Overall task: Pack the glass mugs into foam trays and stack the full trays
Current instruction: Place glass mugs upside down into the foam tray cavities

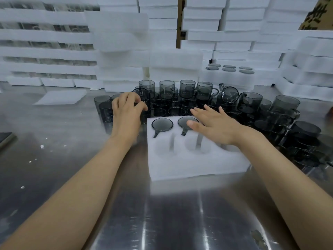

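Note:
A white foam tray [189, 163] lies on the steel table in front of me. Two smoky glass mugs sit sunk in its far row, the left mug [162, 123] and the middle mug [183, 121], handles pointing toward me. Empty round pockets show in its near row. My right hand [214, 125] hovers flat over the tray's far right part, fingers spread, thumb at the middle mug's rim. My left hand [126, 112] curls round a tilted mug [142, 95] in the cluster of loose mugs [187, 94] behind the tray.
Several loose dark mugs spread right [281, 112] along the table. Stacks of white foam trays [162, 42] wall the back; one filled tray [230, 74] lies at back right. A thin foam sheet [61, 97] lies at left. Bare steel table [162, 213] lies near me.

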`<state>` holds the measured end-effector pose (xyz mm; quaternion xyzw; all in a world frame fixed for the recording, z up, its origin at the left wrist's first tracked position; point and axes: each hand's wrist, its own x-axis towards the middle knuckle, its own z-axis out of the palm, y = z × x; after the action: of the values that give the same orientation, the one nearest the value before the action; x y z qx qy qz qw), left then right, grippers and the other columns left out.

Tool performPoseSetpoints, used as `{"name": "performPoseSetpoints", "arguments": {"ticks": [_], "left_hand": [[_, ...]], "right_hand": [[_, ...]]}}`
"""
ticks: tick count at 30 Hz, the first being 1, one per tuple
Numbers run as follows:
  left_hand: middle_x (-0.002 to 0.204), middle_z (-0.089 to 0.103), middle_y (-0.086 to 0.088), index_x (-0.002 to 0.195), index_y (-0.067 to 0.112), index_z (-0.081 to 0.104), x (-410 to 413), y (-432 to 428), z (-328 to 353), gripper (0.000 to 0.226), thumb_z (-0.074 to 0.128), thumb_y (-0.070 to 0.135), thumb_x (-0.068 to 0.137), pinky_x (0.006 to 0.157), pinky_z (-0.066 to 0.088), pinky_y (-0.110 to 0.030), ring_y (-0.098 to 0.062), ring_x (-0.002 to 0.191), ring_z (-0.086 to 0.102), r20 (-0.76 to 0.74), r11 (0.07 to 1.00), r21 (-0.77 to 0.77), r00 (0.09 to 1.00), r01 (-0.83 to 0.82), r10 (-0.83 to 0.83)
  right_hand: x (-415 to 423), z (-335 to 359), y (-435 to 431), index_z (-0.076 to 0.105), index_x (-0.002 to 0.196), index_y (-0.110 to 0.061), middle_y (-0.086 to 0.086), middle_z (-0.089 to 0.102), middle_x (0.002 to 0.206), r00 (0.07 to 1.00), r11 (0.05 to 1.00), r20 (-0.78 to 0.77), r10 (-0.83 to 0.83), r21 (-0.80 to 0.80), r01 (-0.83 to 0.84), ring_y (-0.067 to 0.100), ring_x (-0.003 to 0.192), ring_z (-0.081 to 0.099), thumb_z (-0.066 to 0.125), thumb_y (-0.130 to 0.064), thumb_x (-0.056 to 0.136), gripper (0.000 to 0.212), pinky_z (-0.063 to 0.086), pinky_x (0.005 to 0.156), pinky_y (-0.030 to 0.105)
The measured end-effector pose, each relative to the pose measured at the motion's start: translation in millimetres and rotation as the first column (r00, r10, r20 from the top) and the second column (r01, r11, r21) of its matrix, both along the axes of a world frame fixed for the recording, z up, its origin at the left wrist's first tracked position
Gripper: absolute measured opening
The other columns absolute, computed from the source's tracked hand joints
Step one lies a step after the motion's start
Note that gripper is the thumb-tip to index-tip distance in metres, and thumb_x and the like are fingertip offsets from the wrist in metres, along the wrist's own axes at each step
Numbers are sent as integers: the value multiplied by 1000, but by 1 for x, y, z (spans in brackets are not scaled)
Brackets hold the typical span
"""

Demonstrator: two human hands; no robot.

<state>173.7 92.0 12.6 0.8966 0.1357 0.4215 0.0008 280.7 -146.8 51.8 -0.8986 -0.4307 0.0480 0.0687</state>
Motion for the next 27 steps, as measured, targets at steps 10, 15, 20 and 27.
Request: {"name": "performPoseSetpoints", "arguments": {"ticks": [10, 15, 20, 27], "left_hand": [[84, 68, -4, 75, 8, 68, -19, -21, 30, 22, 65, -14, 72, 81, 33, -33, -20, 92, 51, 303, 935, 311, 914, 172, -269], [82, 70, -1, 71, 9, 68, -26, -47, 38, 32, 51, -7, 92, 77, 36, -32, -20, 85, 60, 251, 790, 549, 848, 272, -466], [83, 72, 2, 77, 10, 74, -28, -57, 41, 24, 59, -2, 91, 77, 38, -30, -17, 85, 62, 228, 699, 657, 809, 283, -541], [86, 72, 2, 84, 11, 75, -26, -54, 38, 9, 71, 2, 85, 77, 41, -29, -18, 88, 61, 209, 674, 669, 791, 314, -575]], "right_hand": [[-10, -2, -7, 14, 152, -31, -8, 26, 155, 989, 922, 132, 69, 370, -114, 9, 144, 16, 26, -56, 95, 64, 3, 118, 30], [-27, 9, -7, 10, 150, -36, -12, 34, 147, 924, 776, 351, 155, 536, -333, 7, 126, 42, 50, -38, 95, 69, 35, 101, 25], [-33, 10, -6, 28, 148, -27, -9, 43, 139, 911, 716, 366, 192, 583, -385, 3, 121, 42, 64, -29, 89, 69, 35, 85, 9], [-35, 12, -6, 47, 138, -22, -4, 56, 130, 863, 752, 495, 101, 530, -392, 14, 116, 53, 69, -36, 84, 61, 47, 91, 31]]}}
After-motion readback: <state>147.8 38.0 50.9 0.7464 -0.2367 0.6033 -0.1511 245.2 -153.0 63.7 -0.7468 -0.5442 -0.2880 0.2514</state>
